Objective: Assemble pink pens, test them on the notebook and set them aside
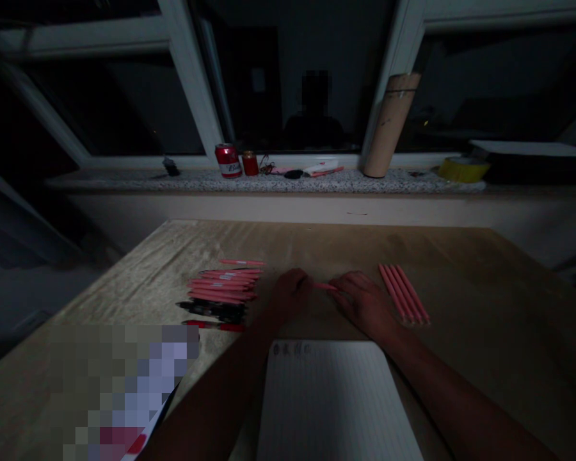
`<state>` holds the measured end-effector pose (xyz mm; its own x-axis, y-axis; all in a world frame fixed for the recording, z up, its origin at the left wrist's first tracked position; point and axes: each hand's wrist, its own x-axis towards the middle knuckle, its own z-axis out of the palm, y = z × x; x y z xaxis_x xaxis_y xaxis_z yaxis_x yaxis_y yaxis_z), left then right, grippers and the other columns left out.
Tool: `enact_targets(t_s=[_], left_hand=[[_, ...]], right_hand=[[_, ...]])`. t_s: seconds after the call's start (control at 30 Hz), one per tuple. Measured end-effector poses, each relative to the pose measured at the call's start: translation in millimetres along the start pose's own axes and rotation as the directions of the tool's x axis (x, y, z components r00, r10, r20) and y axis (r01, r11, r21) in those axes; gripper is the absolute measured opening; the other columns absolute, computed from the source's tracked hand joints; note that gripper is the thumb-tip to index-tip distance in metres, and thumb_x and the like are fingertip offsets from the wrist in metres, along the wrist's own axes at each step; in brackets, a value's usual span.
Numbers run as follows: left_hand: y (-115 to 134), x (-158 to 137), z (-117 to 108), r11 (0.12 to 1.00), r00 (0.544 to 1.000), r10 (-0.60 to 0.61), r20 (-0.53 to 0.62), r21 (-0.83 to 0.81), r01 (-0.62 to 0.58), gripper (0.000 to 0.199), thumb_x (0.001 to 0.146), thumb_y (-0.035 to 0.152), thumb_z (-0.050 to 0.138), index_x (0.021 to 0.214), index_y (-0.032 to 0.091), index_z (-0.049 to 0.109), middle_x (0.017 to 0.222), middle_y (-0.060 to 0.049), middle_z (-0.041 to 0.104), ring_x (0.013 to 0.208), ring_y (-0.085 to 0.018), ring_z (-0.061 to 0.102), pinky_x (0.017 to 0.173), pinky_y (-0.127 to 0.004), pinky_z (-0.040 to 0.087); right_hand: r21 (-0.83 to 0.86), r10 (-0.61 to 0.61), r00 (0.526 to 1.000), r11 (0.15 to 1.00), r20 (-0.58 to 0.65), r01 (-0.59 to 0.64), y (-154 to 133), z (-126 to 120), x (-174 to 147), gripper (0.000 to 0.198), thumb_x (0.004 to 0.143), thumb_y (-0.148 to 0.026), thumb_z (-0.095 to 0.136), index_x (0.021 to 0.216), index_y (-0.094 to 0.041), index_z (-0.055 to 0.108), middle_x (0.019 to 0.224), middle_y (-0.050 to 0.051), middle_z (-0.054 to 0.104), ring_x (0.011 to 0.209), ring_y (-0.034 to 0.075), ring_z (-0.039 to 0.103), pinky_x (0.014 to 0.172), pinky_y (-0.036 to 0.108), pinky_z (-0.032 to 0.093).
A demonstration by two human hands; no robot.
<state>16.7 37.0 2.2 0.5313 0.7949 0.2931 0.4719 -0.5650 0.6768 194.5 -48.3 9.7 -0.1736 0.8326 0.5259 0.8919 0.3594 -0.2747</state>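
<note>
Between my two hands a pink pen (324, 286) lies roughly level, low over the table. The fingers of my left hand (288, 293) are curled in a pinch at its left end; dim light blurs the exact contact. My right hand (363, 299) grips the other end between thumb and fingers. Left of my left hand lies a stack of pink pens (224, 286), with black pens (216, 310) and a red pen (214, 326) nearer me. Several pink pens (404, 293) form a neat slanted row just right of my right hand.
An open lined notebook (336, 403) lies in front of me, below my hands. A pixelated bright object (160, 371) is at the lower left. Along the windowsill (187, 182) stand a red can (228, 161), a red jar (250, 163), a cardboard tube (392, 125) and yellow tape (463, 169).
</note>
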Motion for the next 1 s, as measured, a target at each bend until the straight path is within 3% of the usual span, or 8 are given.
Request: enact_targets(t_s=[0.3, 0.5, 0.77, 1.0], left_hand=[[-0.4, 0.6, 2.0, 1.000, 1.000, 0.015, -0.010, 0.017, -0.015, 0.032, 0.088, 0.034, 0.034, 0.067, 0.016, 0.049, 0.069, -0.001, 0.052, 0.065, -0.012, 0.046, 0.065, -0.026, 0.035], [1.2, -0.1, -0.2, 0.999, 1.000, 0.018, 0.021, -0.039, -0.018, 0.020, 0.082, 0.032, 0.045, 0.075, 0.015, 0.052, 0.071, 0.000, 0.052, 0.068, -0.012, 0.046, 0.062, -0.024, 0.034], [0.0, 0.1, 1.9, 0.999, 0.999, 0.032, 0.018, -0.005, -0.032, 0.032, 0.087, 0.038, 0.038, 0.064, 0.016, 0.044, 0.066, 0.002, 0.046, 0.065, -0.011, 0.043, 0.063, -0.025, 0.033], [2.4, 1.3, 0.7, 1.000, 1.000, -0.008, 0.002, -0.002, 0.008, 0.030, 0.085, 0.039, 0.040, 0.068, 0.016, 0.048, 0.068, 0.001, 0.048, 0.068, -0.012, 0.043, 0.063, -0.026, 0.034]], right_hand=[[0.007, 0.035, 0.999, 0.999, 0.011, -0.035, 0.0, 1.6, -0.6, 0.019, 0.088, -0.026, 0.047, 0.095, -0.019, 0.063, 0.087, 0.008, 0.062, 0.082, 0.020, 0.057, 0.074, 0.033, 0.044], [0.015, 0.066, 0.998, 0.998, 0.011, -0.066, -1.4, -0.4, -1.5, 0.020, 0.088, -0.025, 0.046, 0.098, -0.019, 0.062, 0.088, 0.008, 0.061, 0.082, 0.019, 0.057, 0.074, 0.031, 0.044], [0.013, 0.058, 0.998, 0.998, 0.014, -0.058, -2.1, 0.5, -0.9, 0.019, 0.087, -0.024, 0.047, 0.098, -0.020, 0.063, 0.088, 0.008, 0.062, 0.082, 0.019, 0.058, 0.073, 0.032, 0.045], [0.006, 0.057, 0.998, 0.998, 0.020, -0.057, -0.9, 0.3, -1.5, 0.018, 0.086, -0.023, 0.048, 0.096, -0.019, 0.062, 0.088, 0.008, 0.061, 0.082, 0.019, 0.057, 0.074, 0.032, 0.044]])
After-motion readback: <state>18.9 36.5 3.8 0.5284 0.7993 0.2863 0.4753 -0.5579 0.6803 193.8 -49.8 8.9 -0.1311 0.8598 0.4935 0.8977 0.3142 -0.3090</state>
